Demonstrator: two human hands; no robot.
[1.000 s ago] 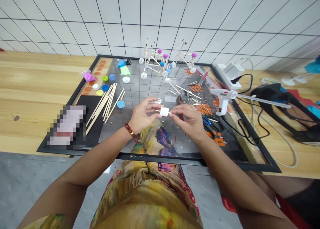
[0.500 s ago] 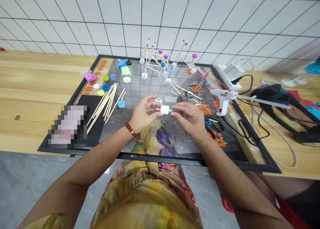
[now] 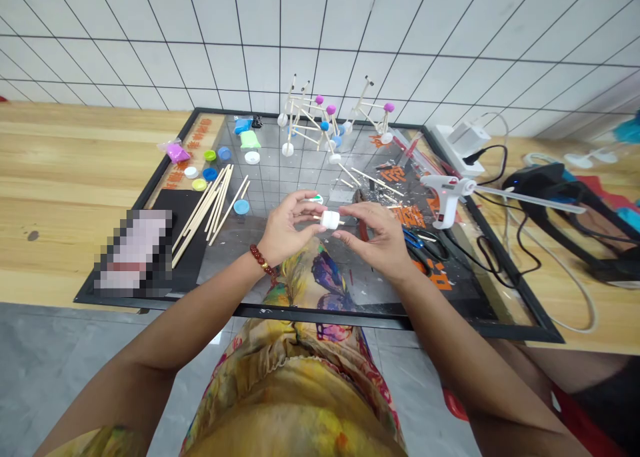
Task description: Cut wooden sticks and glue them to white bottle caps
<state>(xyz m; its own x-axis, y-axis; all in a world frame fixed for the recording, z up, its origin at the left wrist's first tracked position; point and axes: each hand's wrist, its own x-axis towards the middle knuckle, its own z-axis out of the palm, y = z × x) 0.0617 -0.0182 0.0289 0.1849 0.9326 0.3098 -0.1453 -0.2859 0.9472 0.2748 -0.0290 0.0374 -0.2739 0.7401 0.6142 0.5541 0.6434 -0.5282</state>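
Left hand (image 3: pixel 285 229) pinching one end of a short stick (image 3: pixel 341 223), and there's the white cylinder (image 3: pixel 330 220) threaded on it, up over the framed board (image 3: pixel 233 250) between both hands; right hand (image 3: pixel 381 238) has thumb and forefinger parted around the other end (touching or not, I can't tell), glue gun (image 3: pixel 447 198) farther right.
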